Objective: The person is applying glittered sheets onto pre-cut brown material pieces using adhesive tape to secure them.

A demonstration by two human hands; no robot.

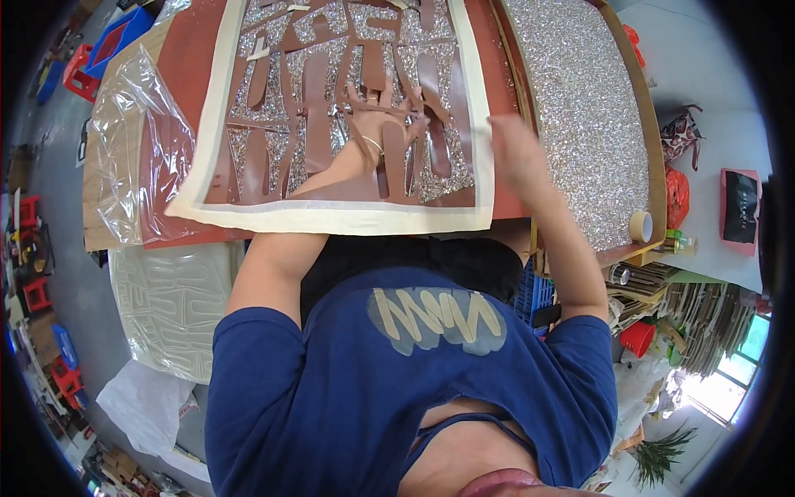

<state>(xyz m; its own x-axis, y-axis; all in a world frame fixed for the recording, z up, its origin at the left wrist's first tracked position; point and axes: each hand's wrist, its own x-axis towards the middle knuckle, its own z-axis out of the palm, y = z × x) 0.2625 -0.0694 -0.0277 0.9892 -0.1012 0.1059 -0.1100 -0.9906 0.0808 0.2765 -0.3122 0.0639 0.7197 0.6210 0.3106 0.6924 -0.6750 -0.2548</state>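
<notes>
Over the cream-bordered stencil sheet [331, 217], the left hand [377, 132] lies spread flat on the brown cut-out strips [373, 70] near its middle, holding the sheet down with nothing gripped, while the right hand [509, 145] hovers blurred at its right edge beside the glitter tray [580, 124], grip unreadable.

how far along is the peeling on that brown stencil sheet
Roughly midway, it seems. Done: many cut shapes of the brown sheet are already lifted, baring silver glitter. In hand: the left hand presses on the middle of the sheet; the right hand is blurred at its right edge. Left: several brown strips around the left hand are not yet lifted.
</notes>
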